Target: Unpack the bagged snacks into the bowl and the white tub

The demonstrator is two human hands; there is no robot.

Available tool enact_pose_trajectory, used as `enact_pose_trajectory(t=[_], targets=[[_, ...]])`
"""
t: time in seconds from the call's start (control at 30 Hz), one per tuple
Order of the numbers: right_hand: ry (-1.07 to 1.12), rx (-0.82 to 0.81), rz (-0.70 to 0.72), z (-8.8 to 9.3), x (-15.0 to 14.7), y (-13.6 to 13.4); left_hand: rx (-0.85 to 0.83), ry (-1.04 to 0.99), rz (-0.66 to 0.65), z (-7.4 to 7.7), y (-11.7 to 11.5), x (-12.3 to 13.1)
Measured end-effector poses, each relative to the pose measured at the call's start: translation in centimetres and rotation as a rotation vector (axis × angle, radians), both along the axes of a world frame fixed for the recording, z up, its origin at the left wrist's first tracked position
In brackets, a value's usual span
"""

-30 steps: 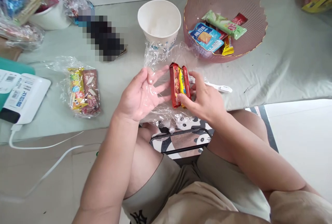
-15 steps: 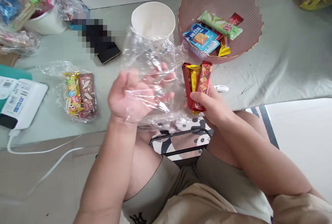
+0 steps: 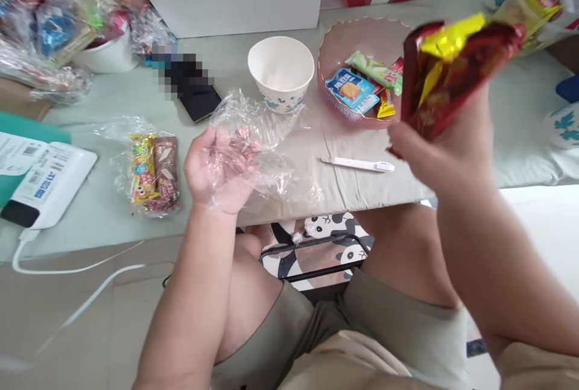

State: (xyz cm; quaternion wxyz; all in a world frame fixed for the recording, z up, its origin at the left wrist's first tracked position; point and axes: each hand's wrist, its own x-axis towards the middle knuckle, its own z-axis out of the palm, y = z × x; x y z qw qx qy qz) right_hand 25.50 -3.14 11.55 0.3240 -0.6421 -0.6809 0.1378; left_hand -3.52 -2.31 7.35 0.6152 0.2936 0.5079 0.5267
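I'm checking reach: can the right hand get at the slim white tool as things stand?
Probably not straight away: the right hand holds red snack packets, though nothing covers the slim white tool.

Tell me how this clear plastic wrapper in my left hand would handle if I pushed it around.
The clear plastic wrapper would probably be floppy, since it bunches and creases around your left hand. It's likely very light, as it looks thin enough to see through. Its shiny surface might make it a bit slippery.
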Motion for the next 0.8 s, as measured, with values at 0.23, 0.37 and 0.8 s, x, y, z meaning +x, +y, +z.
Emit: enact_pose_trajectory(t=[0.23,0.37,0.8], targets=[[-0.564,-0.271,-0.120,2.9,0.5,9.4,0.010,-0.071,-0.070,0.9,-0.3,0.3],[-0.483,-0.096,-0.032,2.3,-0.1,7.4,0.024,-0.070,-0.138,1.0,-0.5,0.2],[0.584,-0.342,0.295,-2.7,-4.8,-1.8,-0.070,-0.174,-0.245,0.6,-0.3,0.1]])
